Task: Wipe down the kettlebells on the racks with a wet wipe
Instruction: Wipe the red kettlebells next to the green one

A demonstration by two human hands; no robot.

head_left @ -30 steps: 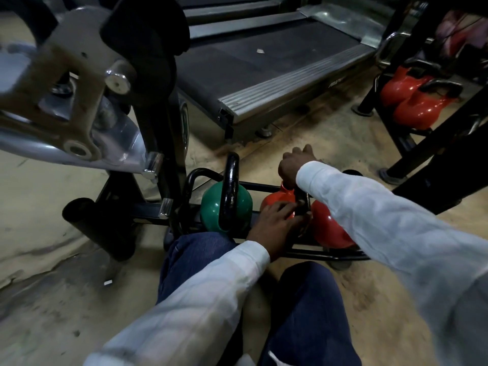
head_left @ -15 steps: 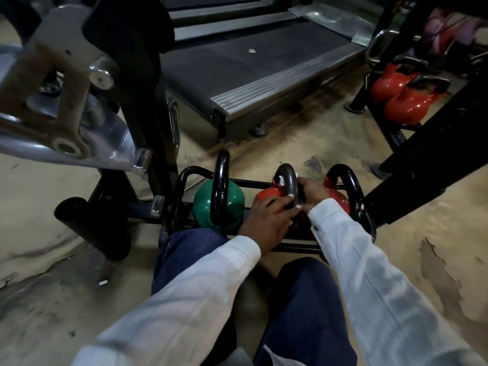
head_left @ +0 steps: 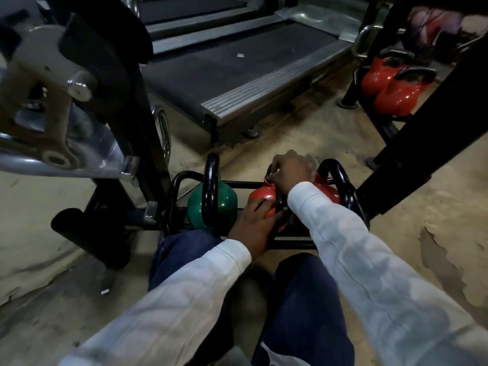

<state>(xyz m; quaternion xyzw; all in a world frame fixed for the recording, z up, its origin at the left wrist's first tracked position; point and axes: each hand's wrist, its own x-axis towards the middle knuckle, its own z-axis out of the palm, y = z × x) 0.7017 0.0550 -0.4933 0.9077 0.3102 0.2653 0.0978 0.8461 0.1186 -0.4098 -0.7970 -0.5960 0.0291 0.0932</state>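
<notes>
A low black rack (head_left: 290, 244) on the floor in front of my knees holds a green kettlebell (head_left: 227, 204), a red kettlebell (head_left: 261, 194) in the middle and a second red kettlebell (head_left: 330, 192) on the right, all with black handles. My left hand (head_left: 253, 223) cups the near side of the middle red kettlebell's body. My right hand (head_left: 290, 167) is closed over the top of that kettlebell's handle and hides it. No wipe shows clearly; if one is there, my right fist covers it.
A treadmill (head_left: 237, 70) stands behind the rack. A steel and black machine frame (head_left: 52, 114) hangs over the left side. A black slanted beam (head_left: 422, 128) crosses on the right, with more red kettlebells (head_left: 390, 93) on another rack behind it.
My right hand has risen from low between the two red kettlebells to the top of the middle one's handle. My left hand has stayed on the red body.
</notes>
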